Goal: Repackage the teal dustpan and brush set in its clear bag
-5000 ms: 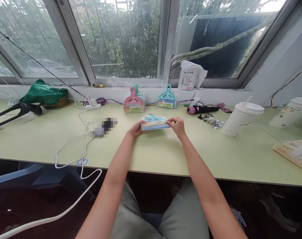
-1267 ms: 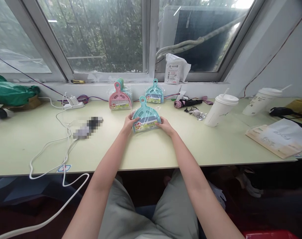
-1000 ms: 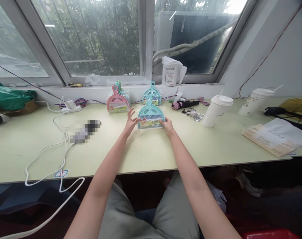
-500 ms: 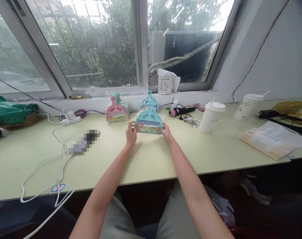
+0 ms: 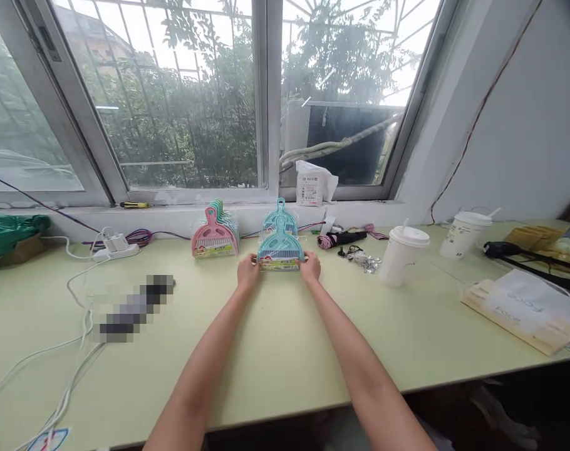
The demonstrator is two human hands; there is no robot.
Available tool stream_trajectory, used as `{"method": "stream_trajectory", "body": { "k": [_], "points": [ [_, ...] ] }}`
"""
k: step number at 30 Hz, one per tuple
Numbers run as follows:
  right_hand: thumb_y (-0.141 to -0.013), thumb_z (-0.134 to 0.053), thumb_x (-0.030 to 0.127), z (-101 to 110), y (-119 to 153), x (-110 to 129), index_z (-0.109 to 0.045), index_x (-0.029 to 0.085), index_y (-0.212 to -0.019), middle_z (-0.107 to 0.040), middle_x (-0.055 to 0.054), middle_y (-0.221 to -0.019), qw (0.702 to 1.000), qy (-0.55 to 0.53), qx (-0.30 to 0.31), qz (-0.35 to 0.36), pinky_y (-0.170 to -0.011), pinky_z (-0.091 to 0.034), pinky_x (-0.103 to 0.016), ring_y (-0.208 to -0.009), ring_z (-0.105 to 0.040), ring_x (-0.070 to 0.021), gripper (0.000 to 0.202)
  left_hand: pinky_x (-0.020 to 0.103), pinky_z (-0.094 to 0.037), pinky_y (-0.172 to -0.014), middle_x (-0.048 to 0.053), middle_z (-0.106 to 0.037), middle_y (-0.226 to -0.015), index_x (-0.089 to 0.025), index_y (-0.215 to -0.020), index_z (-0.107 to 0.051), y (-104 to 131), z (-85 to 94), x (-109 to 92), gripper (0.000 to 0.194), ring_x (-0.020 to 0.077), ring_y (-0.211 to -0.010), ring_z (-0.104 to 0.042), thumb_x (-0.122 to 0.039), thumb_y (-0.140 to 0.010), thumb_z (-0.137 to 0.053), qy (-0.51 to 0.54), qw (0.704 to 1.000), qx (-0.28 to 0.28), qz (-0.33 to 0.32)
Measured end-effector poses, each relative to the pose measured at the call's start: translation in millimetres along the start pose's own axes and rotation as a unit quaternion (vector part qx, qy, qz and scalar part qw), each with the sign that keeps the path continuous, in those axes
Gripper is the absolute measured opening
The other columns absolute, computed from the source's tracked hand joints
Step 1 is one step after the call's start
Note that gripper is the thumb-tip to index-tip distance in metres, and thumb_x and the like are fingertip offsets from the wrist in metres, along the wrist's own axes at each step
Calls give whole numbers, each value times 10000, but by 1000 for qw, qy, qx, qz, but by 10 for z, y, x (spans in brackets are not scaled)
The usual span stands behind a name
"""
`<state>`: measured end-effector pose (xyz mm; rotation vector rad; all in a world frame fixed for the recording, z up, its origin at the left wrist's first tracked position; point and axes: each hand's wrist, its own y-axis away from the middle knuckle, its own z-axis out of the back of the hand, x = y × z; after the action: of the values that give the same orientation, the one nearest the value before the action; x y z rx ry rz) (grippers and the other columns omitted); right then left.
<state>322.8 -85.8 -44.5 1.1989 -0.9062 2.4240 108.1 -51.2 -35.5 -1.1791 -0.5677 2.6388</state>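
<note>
Between my two hands stands a wrapped teal dustpan and brush set (image 5: 280,245), handle up, with a printed label along its lower part. My left hand (image 5: 248,273) pinches its lower left corner, fingers closed. At the opposite corner my right hand (image 5: 310,268) grips the same set. Right behind it is another teal dustpan (image 5: 280,205), mostly covered by the front one; whether the two touch I cannot tell. To the left, a wrapped pink dustpan (image 5: 213,237) heads a row with several green dustpans (image 5: 227,216) behind it.
Two lidded white cups (image 5: 402,258) and a tissue pack (image 5: 515,316) lie to the right. Near the sill are a folded umbrella (image 5: 344,238) and keys (image 5: 360,257). White cables (image 5: 73,376), a power strip (image 5: 116,250) and a blurred object (image 5: 137,307) are on the left.
My hands have pushed the teal set back, close to the teal dustpan behind it, and set it lower on the table. The camera view has tilted upward.
</note>
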Motion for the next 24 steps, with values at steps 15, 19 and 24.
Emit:
{"method": "stream_trajectory", "body": {
  "k": [15, 19, 24],
  "points": [
    [-861, -387, 166, -980, -1322, -222, -451, 129, -1306, -413, -174, -1356, 981, 61, -65, 170, -946, -427, -382, -1236, -452, -252, 451, 387, -453, -810, 157, -544, -1113, -163, -1130, -498, -1438, -860, 270, 266, 274, -1004, -564, -197, -871, -450, -27, 997, -64, -43],
    [-904, -291, 137, -1147, -1509, -228, -144, 118, -1483, -137, -154, -1545, 973, 110, -63, 191, -1128, -206, -465, -1436, -91, -237, 598, 446, -412, -920, 193, -487, -1186, -130, -1260, -393, -1724, -1098, 400, 397, 299, -1134, -489, -229, -880, -452, -18, 996, -74, -42],
    [-906, -263, 163, -1186, -1587, -273, 33, 128, -1501, -77, -161, -1561, 985, 101, -4, 139, -1081, -284, -498, -1413, -188, -288, 665, 495, -386, -940, 196, -516, -1137, -132, -1194, -444, -1849, -1222, 497, 322, 335, -1150, -464, -283, -921, -367, -50, 997, -9, -53]
  ]
}}
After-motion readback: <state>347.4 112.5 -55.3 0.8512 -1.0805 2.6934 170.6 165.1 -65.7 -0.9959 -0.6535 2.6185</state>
